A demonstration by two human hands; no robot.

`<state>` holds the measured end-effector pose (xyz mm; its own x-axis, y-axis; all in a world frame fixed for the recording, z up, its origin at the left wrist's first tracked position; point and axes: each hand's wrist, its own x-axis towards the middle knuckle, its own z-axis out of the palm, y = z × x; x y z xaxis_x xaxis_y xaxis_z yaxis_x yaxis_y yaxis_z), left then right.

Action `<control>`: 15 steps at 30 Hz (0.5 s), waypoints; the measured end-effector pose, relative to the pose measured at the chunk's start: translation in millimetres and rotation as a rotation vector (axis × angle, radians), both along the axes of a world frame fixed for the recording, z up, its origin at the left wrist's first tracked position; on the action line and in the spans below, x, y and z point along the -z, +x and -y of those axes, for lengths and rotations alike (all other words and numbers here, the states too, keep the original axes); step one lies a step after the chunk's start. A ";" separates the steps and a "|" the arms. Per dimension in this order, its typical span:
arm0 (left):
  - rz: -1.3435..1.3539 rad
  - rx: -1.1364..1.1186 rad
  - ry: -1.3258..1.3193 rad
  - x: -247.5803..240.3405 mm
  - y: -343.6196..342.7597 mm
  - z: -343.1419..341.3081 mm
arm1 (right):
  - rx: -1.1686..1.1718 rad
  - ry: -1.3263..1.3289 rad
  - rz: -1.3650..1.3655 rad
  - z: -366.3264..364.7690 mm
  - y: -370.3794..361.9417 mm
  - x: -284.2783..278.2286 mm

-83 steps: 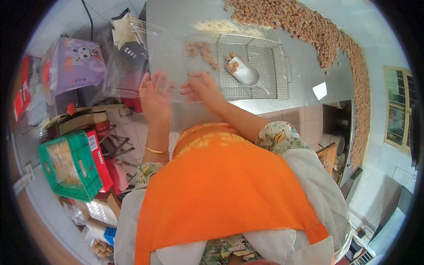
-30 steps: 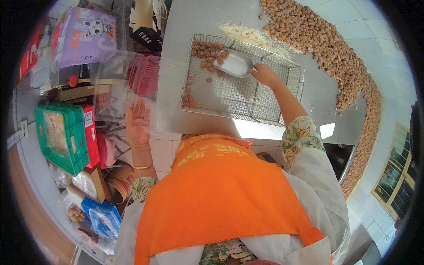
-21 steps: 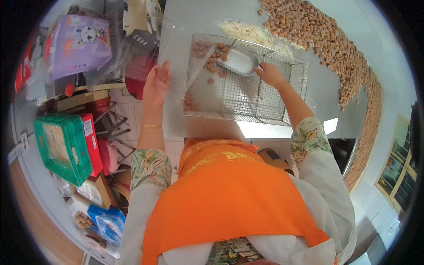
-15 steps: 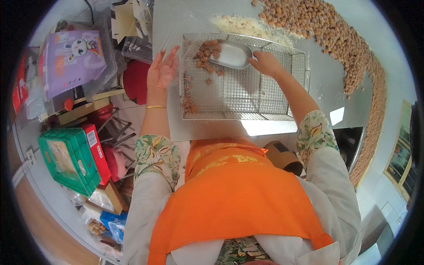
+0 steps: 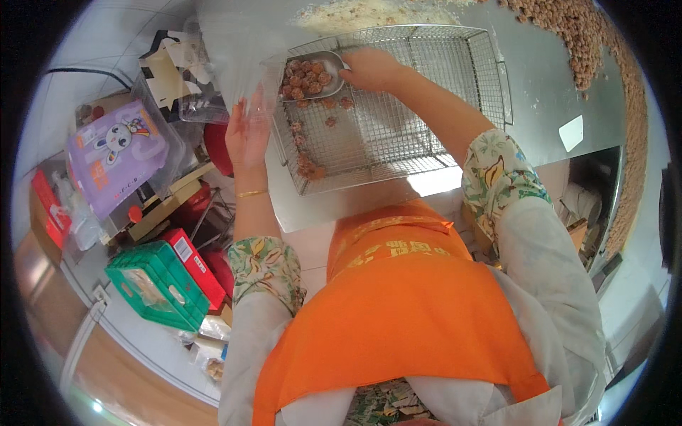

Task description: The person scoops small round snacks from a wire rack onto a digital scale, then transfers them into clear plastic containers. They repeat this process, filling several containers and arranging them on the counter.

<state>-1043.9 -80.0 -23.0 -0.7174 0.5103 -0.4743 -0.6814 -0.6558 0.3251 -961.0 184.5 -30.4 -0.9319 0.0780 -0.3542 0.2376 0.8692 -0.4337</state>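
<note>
My right hand [image 5: 373, 69] is closed on the handle of a metal scoop [image 5: 332, 62], which holds several round, reddish-brown pieces [image 5: 305, 78]; their exact kind I cannot make out. The scoop is over the left part of a rectangular wire mesh basket [image 5: 398, 121]. A few loose pieces lie under it and along the basket's left side. Just left of the basket, my left hand [image 5: 246, 135] grips a clear plastic bag [image 5: 238, 53], its fingers partly blurred behind the film. The scoop's tip reaches close to the bag.
The basket stands on a metal table [image 5: 540, 92] with pale powder [image 5: 376, 14] behind it. A large spread of brown pieces [image 5: 575, 42] covers the far right. At left are a purple package [image 5: 117, 156], a green crate [image 5: 160, 284] and a red box [image 5: 195, 266].
The scoop has moved left toward the bag and now carries pieces picked up from the basket. My left hand stays near the basket's left edge with the bag. The whole view has shifted.
</note>
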 end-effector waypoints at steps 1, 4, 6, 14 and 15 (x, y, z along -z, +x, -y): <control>-0.027 0.020 0.013 -1.0 0.1 -0.5 | -0.018 -0.005 -0.048 -2.0 0.5 1.9; 0.017 0.112 0.196 -7.9 4.5 0.4 | -0.029 -0.019 -0.094 -9.8 4.3 17.0; -0.007 0.105 0.116 -14.6 14.1 -1.9 | -0.054 -0.078 -0.145 -18.8 12.9 21.0; 0.014 0.151 0.058 -3.3 19.0 8.5 | 0.025 -0.191 -0.128 -21.1 29.3 29.0; 0.021 0.188 0.095 -1.3 16.3 16.1 | 0.020 -0.200 -0.128 -21.4 32.7 30.5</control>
